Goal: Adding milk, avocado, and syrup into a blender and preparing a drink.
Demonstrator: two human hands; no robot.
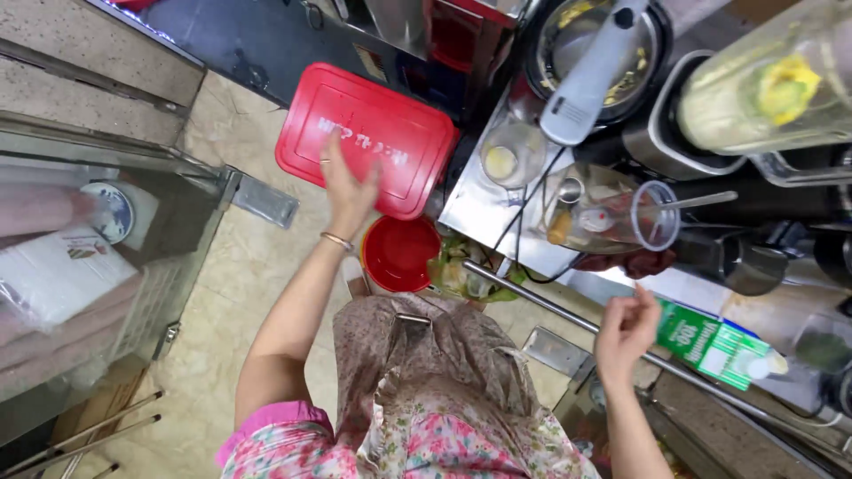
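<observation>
My left hand (348, 189) reaches out with spread fingers and lies on or just over a large red box lid (390, 124) on the floor side; I cannot tell if it touches. A gold bangle sits on that wrist. Just below is a small red bucket (399, 253). My right hand (626, 330) hovers loosely curled, empty, near a metal rail (550, 306) and a green-and-white carton (714, 348). A clear plastic cup (621, 217) lies on its side on the steel counter.
The steel counter (479, 204) holds a small glass (510, 155), a blender jar with yellow fruit (763, 89), a pot with a grey-handled tool (595, 62) and cables. A glass cabinet (89, 257) stands at left. Green scraps (461, 270) sit beside the bucket.
</observation>
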